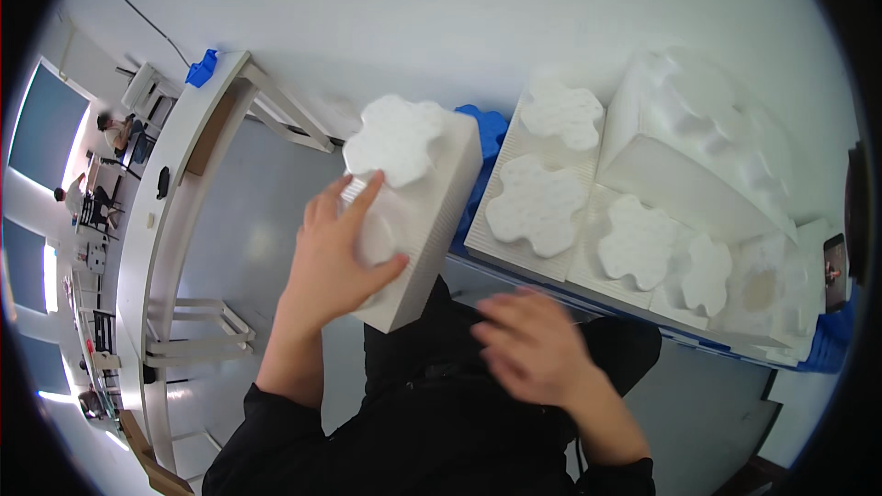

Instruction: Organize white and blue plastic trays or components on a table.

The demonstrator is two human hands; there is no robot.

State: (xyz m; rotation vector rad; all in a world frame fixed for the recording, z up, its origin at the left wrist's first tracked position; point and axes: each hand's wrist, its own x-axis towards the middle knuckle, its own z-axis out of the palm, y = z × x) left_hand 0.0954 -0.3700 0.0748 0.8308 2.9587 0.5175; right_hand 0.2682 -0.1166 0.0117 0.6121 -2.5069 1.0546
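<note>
My left hand [335,253] grips a long white foam block [432,211] with ribbed sides, held tilted in front of me. The thumb and index finger are spread around a raised rounded part of the block, and the other fingers are partly hidden. A white scalloped pad [393,140] stands out at the block's far end, just beyond my fingertips. Over my lap, apart from the block, my right hand [533,349] is smeared by motion, with its fingers stretched out and nothing visible in them.
Similar white foam blocks [593,179] with scalloped tops lie at the right on something blue. A larger moulded white foam piece [707,129] leans at the wall. A phone [834,271] stands far right. At left runs a long white table [165,220]; people sit beyond it.
</note>
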